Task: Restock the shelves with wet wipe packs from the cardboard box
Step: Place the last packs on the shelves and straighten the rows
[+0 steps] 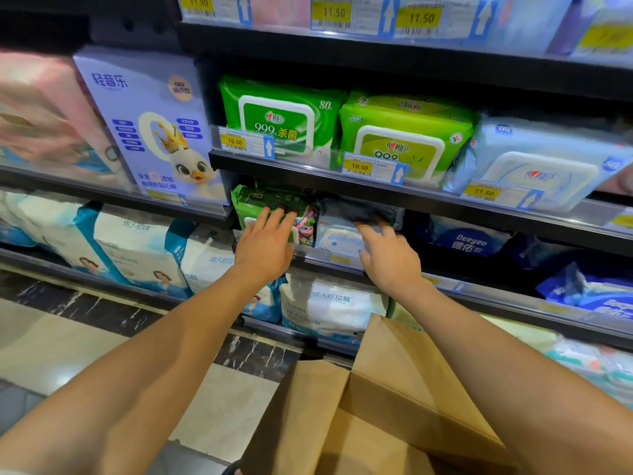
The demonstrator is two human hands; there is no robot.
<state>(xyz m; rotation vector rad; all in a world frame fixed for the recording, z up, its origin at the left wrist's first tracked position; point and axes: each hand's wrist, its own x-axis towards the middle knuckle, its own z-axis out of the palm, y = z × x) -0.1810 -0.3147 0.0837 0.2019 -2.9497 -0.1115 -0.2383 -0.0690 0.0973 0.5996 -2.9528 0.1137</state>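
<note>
Both my hands reach into the lower middle shelf [479,296]. My left hand [265,245] lies flat, fingers spread, against a dark green wet wipe pack [267,198] standing at the shelf's left end. My right hand [390,258] touches a pale blue-white wipe pack [337,238] next to it, fingertips on its upper part. I cannot tell whether either hand grips its pack. The open cardboard box [373,406] stands below my arms, flaps up; its inside is hidden.
The shelf above carries bright green wipe packs [281,114] and a light blue pack [534,162] behind price tags. Dark blue packs [462,240] fill the right of the lower shelf. Large white diaper bags [137,248] sit at lower left. Tiled floor lies below.
</note>
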